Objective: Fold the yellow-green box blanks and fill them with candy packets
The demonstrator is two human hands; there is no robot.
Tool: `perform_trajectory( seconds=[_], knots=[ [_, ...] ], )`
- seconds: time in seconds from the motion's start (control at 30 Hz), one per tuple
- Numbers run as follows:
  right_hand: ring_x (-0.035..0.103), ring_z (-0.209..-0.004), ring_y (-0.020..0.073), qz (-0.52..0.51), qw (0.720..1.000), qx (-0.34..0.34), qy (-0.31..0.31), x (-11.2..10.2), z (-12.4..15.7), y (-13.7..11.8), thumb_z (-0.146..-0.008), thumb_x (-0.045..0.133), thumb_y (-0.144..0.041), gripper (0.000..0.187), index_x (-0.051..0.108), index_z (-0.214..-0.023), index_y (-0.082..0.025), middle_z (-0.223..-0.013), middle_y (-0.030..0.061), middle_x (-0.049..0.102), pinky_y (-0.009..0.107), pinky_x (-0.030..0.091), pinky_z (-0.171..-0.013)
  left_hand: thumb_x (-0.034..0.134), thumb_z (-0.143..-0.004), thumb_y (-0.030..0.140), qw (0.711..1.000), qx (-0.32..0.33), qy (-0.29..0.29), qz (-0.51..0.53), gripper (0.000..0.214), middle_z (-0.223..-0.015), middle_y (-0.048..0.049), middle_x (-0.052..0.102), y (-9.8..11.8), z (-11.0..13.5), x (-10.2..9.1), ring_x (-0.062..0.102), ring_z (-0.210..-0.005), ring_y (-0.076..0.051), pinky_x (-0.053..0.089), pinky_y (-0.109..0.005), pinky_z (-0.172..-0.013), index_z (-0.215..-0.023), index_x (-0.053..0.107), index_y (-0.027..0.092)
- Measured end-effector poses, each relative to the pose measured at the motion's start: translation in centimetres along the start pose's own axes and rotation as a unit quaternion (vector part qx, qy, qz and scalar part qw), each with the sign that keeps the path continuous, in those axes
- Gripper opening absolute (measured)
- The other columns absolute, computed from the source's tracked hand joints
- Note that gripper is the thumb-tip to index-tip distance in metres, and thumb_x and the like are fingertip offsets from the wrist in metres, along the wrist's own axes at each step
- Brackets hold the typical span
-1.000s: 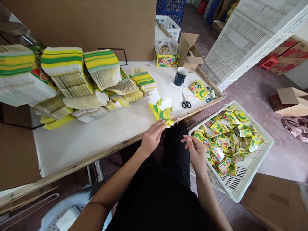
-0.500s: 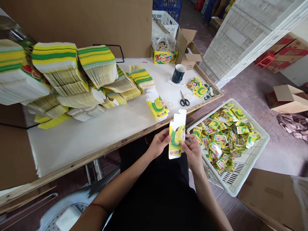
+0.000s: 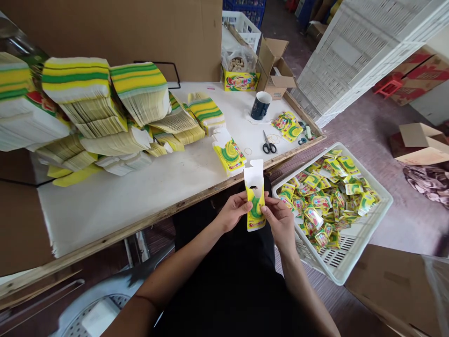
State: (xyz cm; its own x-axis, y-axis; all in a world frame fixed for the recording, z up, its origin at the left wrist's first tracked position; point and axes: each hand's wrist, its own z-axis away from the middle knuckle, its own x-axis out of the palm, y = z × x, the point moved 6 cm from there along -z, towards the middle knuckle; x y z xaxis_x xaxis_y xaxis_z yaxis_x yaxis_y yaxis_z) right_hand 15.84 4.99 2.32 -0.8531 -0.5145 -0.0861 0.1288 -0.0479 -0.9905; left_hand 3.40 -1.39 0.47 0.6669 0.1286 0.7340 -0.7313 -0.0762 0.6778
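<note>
Between my two hands is a small yellow and green cardboard box [image 3: 256, 213], upright, its white flaps sticking up at the far end. My left hand [image 3: 234, 210] pinches its left edge, thumb on the printed front. On the right edge, my right hand [image 3: 279, 219] grips it the same way, fingers behind. Just beyond, a few more flat cartons [image 3: 229, 154] lie at the table's front edge. To the right of my hands stands a white plastic crate [image 3: 380, 206] with many small yellow packs [image 3: 321, 203] in it.
Tall stacks of flat cartons [image 3: 79, 98] fill the table's left. Scissors [image 3: 269, 146], a dark mug [image 3: 261, 106], loose packs [image 3: 287, 125], a bag of brown pieces [image 3: 237, 63] and an open cardboard box [image 3: 277, 77] stand to the right. A wooden rim [image 3: 147, 206] edges the table.
The box has gone from flat and wide to narrower, its sides squeezed and opened out, with the white flaps now more upright. Both hands keep their hold on its edges.
</note>
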Motion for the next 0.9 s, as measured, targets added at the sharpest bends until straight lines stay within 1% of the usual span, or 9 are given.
perform_trajectory(
  seconds=[0.13, 0.2, 0.3, 0.37, 0.47, 0.53, 0.63, 0.8, 0.9],
  knots=[
    [0.062, -0.075, 0.0192, 0.038, 0.999, -0.006, -0.003, 0.4, 0.2, 0.3, -0.083, 0.076, -0.051, 0.035, 0.067, -0.093, -0.018, -0.082, 0.0058, 0.067, 0.034, 0.054, -0.072, 0.085, -0.069, 0.055, 0.995, 0.013, 0.099, -0.028, 0.054, -0.093, -0.0097, 0.076, -0.7, -0.3, -1.2, 0.071, -0.083, -0.021, 0.057, -0.033, -0.080, -0.100, 0.072, 0.013],
    [0.060, -0.071, 0.0185, 0.045, 0.999, -0.009, 0.005, 0.6, 0.2, 0.4, -0.084, 0.073, -0.052, 0.035, 0.064, -0.087, -0.018, -0.077, 0.0046, 0.064, 0.033, 0.053, -0.069, 0.082, -0.069, 0.059, 0.990, 0.026, 0.126, -0.056, 0.056, -0.088, -0.0086, 0.075, -0.7, -0.3, -1.4, 0.070, -0.079, -0.019, 0.057, -0.030, -0.074, -0.096, 0.070, 0.012],
    [0.060, -0.072, 0.0178, 0.055, 0.998, -0.023, 0.030, 0.3, 0.1, 0.3, -0.086, 0.072, -0.050, 0.033, 0.062, -0.089, -0.019, -0.080, 0.0049, 0.065, 0.032, 0.052, -0.069, 0.082, -0.073, 0.053, 0.979, 0.067, 0.156, -0.117, 0.061, -0.098, -0.0078, 0.074, -0.1, 0.0, -1.2, 0.070, -0.086, -0.019, 0.056, -0.028, -0.079, -0.117, 0.060, 0.015],
    [0.060, -0.076, 0.0173, 0.057, 0.997, -0.043, 0.036, -0.1, -0.1, -0.2, -0.088, 0.072, -0.045, 0.030, 0.060, -0.098, -0.019, -0.089, 0.0062, 0.066, 0.032, 0.052, -0.072, 0.082, -0.076, 0.044, 0.969, 0.087, 0.174, -0.151, 0.075, -0.105, -0.0068, 0.073, 0.5, 0.4, -1.1, 0.070, -0.092, -0.018, 0.056, -0.028, -0.084, -0.136, 0.044, 0.020],
    [0.060, -0.078, 0.0162, 0.056, 0.996, -0.070, 0.008, -0.4, -0.4, -1.1, -0.089, 0.072, -0.039, 0.042, 0.054, -0.123, -0.023, -0.105, 0.0073, 0.065, 0.032, 0.052, -0.075, 0.076, -0.083, 0.038, 0.968, 0.080, 0.143, -0.188, 0.080, -0.113, -0.0082, 0.071, 0.9, 0.9, -0.7, 0.070, -0.098, -0.018, 0.056, -0.029, -0.087, -0.147, 0.030, 0.024],
    [0.060, -0.080, 0.0165, 0.058, 0.995, -0.079, -0.024, -0.5, -0.5, -1.5, -0.089, 0.072, -0.037, 0.053, 0.048, -0.136, -0.026, -0.113, 0.0077, 0.064, 0.032, 0.053, -0.075, 0.070, -0.088, 0.038, 0.970, 0.064, 0.100, -0.212, 0.074, -0.118, -0.0100, 0.070, 1.0, 1.0, -0.4, 0.069, -0.101, -0.019, 0.056, -0.030, -0.088, -0.149, 0.032, 0.024],
    [0.061, -0.084, 0.0180, 0.054, 0.993, -0.084, -0.070, -0.8, -0.5, -1.9, -0.091, 0.069, -0.035, 0.056, 0.046, -0.141, -0.028, -0.113, 0.0075, 0.064, 0.033, 0.053, -0.077, 0.067, -0.090, 0.039, 0.972, 0.042, 0.050, -0.226, 0.068, -0.121, -0.0115, 0.069, 1.3, 1.2, -0.1, 0.069, -0.102, -0.020, 0.056, -0.030, -0.089, -0.149, 0.037, 0.024],
    [0.057, -0.072, 0.0154, 0.117, 0.985, -0.090, -0.093, -1.8, -0.5, -2.9, -0.097, 0.061, -0.039, 0.027, 0.059, -0.118, -0.022, -0.091, 0.0050, 0.063, 0.028, 0.046, -0.063, 0.071, -0.086, 0.038, 0.978, -0.007, -0.005, -0.207, 0.053, -0.107, -0.0089, 0.071, 1.1, 1.4, 0.5, 0.069, -0.092, -0.018, 0.055, -0.028, -0.083, -0.132, 0.050, 0.021],
    [0.052, -0.065, 0.0140, 0.171, 0.974, -0.117, -0.086, -2.1, -0.5, -3.7, -0.099, 0.056, -0.041, 0.024, 0.066, -0.097, -0.019, -0.082, 0.0045, 0.061, 0.027, 0.039, -0.056, 0.075, -0.083, 0.038, 0.980, -0.036, -0.020, -0.194, 0.047, -0.101, -0.0062, 0.069, 0.3, 1.5, 0.9, 0.068, -0.082, -0.015, 0.055, -0.025, -0.075, -0.119, 0.050, 0.021]
  ],
)
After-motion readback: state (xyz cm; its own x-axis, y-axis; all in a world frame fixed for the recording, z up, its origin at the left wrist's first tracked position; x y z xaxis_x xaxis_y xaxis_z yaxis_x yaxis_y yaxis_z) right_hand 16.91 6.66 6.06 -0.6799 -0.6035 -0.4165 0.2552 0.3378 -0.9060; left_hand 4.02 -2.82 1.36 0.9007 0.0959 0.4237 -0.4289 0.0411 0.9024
